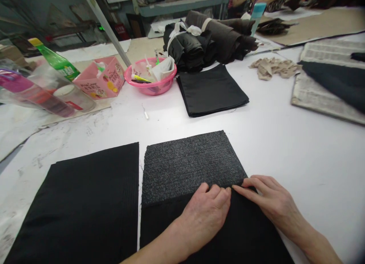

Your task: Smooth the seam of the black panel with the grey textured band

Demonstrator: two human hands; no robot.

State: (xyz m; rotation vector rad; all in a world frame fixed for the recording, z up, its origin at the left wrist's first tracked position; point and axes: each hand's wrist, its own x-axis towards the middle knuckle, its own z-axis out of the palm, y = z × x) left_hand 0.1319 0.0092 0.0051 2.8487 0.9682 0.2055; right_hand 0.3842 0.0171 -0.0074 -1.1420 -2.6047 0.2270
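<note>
A stack of black fabric pieces (242, 233) lies on the white table (299, 142) in front of me, with a grey textured piece (188, 165) on top of its far half. My left hand (205, 214) and my right hand (268, 197) meet at the grey piece's near edge, fingers curled and pinching that edge. A second black stack (82, 207) lies flat to the left, untouched.
A third black stack (211, 91) and tied dark fabric bundles (205, 40) sit farther back. A pink bowl (151, 76), a pink box (101, 79), a green bottle (55, 60) and a plastic bag (42, 91) stand at the left. Beige scraps (273, 66) and newspaper with dark cloth (327, 78) lie right.
</note>
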